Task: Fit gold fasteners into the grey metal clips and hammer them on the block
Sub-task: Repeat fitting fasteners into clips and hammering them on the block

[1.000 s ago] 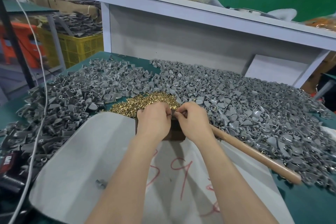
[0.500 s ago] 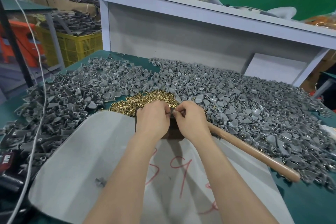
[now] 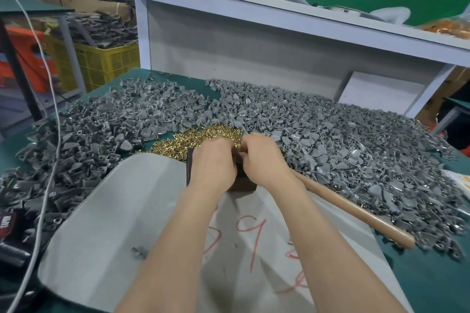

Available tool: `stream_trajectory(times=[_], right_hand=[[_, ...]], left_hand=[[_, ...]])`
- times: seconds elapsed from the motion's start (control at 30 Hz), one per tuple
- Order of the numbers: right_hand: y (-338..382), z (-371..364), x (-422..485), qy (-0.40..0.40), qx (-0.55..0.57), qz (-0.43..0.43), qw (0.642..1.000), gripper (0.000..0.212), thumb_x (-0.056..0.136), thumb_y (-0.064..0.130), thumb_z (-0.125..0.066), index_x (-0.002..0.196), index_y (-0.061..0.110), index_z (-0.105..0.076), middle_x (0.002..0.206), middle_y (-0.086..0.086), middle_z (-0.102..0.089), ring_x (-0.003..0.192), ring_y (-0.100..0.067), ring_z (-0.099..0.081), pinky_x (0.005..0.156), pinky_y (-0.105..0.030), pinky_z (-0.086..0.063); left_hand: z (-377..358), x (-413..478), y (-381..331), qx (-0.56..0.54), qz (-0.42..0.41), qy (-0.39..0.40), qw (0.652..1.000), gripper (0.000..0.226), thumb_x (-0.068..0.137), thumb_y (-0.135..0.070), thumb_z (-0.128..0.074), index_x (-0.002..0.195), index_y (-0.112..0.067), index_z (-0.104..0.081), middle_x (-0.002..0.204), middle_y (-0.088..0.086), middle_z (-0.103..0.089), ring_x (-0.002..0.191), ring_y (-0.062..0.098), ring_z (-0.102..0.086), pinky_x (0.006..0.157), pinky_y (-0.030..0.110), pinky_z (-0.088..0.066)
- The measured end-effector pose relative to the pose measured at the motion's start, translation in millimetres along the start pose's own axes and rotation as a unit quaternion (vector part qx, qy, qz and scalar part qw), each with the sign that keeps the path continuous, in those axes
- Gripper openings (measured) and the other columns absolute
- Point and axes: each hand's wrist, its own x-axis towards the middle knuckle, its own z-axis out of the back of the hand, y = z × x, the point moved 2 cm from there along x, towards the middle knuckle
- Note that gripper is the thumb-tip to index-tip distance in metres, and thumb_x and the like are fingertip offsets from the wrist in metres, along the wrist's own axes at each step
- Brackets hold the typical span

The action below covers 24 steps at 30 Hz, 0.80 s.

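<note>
My left hand [image 3: 212, 160] and my right hand [image 3: 264, 157] meet fingertip to fingertip over the dark block [image 3: 243, 181], pinching a small grey clip [image 3: 239, 154] between them; the piece is mostly hidden by my fingers. A heap of gold fasteners [image 3: 195, 138] lies just beyond the block. Grey metal clips [image 3: 330, 140] cover the green table to the left, behind and to the right. The hammer's wooden handle [image 3: 356, 211] lies on the table to the right of my right wrist; its head is hidden.
A grey-white sack [image 3: 122, 211] with red writing spreads under my forearms, with one loose clip [image 3: 138, 253] on it. A white cable [image 3: 48, 160] runs down the left. A yellow crate [image 3: 109, 63] stands beyond the table's left edge. A white shelf [image 3: 279, 12] holds bagged fasteners.
Both hands stay together over the block; the fingertips have shifted slightly on the small piece. The hammer has not moved.
</note>
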Motion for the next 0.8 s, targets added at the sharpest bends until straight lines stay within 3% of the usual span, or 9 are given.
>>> stream_trajectory(times=[0.3,0.47,0.57,0.67,0.8], right_hand=[[0,3,5,0.023,-0.027,0.018,0.999,0.011,0.09,0.005,-0.05,0.098,0.006,-0.058,0.102,-0.011,-0.056,0.095,-0.028,-0.056,0.069,-0.03,-0.038],[-19,-1,0,0.006,0.154,-0.009,0.988,0.016,0.093,0.014,-0.055,0.093,0.009,-0.07,0.089,-0.004,-0.065,0.085,-0.02,-0.057,0.075,-0.028,-0.043],[-28,-3,-7,-0.022,0.241,-0.035,0.97,0.017,0.093,0.013,-0.056,0.099,0.01,-0.072,0.086,0.002,-0.066,0.084,-0.014,-0.058,0.083,-0.03,-0.046],[-26,-7,-6,-0.032,0.217,-0.027,0.975,0.015,0.091,0.015,-0.059,0.097,0.014,-0.072,0.092,0.003,-0.068,0.089,-0.013,-0.061,0.082,-0.025,-0.045],[-20,-12,-5,-0.057,0.163,-0.012,0.985,0.012,0.091,0.018,-0.06,0.095,0.014,-0.071,0.09,0.003,-0.056,0.086,-0.014,-0.053,0.075,-0.022,-0.037]], left_hand=[[-3,1,1,0.009,-0.005,-0.003,1.0,0.019,0.084,-0.009,-0.053,0.096,-0.015,-0.067,0.101,0.006,-0.063,0.097,0.029,-0.056,0.074,0.036,-0.043],[0,-2,2,-0.05,0.026,0.007,0.998,0.016,0.085,-0.011,-0.053,0.086,-0.018,-0.066,0.094,0.004,-0.067,0.094,0.029,-0.059,0.077,0.034,-0.049],[1,-3,2,-0.068,0.039,0.012,0.997,0.018,0.085,-0.01,-0.054,0.091,-0.019,-0.068,0.097,0.004,-0.068,0.095,0.028,-0.061,0.083,0.036,-0.049],[1,-3,2,-0.072,0.041,0.012,0.996,0.017,0.085,-0.01,-0.054,0.091,-0.019,-0.068,0.096,0.005,-0.069,0.095,0.028,-0.061,0.083,0.037,-0.05],[1,-2,2,-0.072,0.04,0.014,0.997,0.017,0.085,-0.009,-0.054,0.088,-0.018,-0.068,0.094,0.005,-0.068,0.093,0.029,-0.061,0.081,0.037,-0.05]])
